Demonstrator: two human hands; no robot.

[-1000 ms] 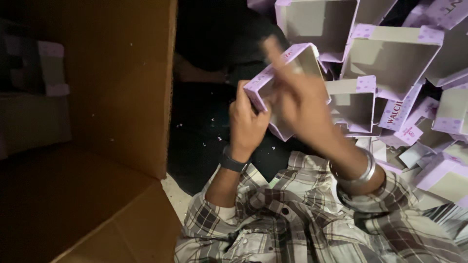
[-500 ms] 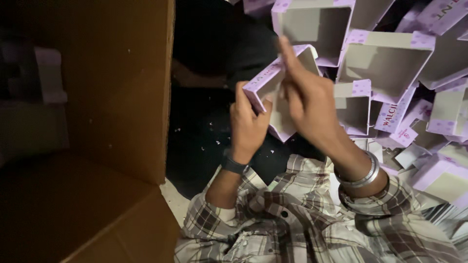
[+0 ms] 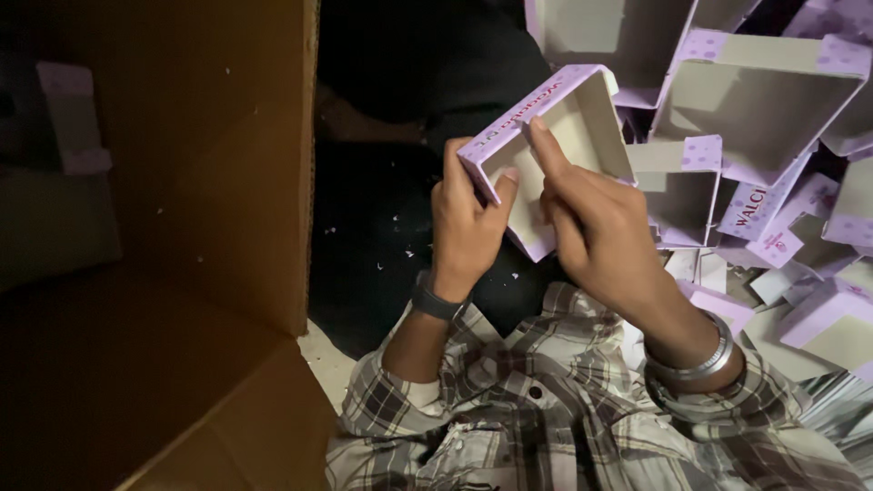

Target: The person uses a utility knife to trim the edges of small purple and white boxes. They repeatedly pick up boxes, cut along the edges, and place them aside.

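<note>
I hold a small open lilac cardboard box (image 3: 582,118) with a pale inside, tilted so its opening faces me. My left hand (image 3: 464,218) grips its near left wall, thumb inside the corner. My right hand (image 3: 596,223) is on the box too, with the index finger pressed along the inside of the bottom and the other fingers curled under the lower edge. A dark watch is on my left wrist and a metal bangle on my right wrist.
A heap of several more open lilac boxes (image 3: 755,100) fills the right side. A large brown cardboard carton (image 3: 209,182) stands open at the left, with a small lilac box (image 3: 73,118) inside. Dark floor with paper scraps lies between.
The box has turned in my hands and its opening now faces me more. My right index finger has moved from above the box down into it.
</note>
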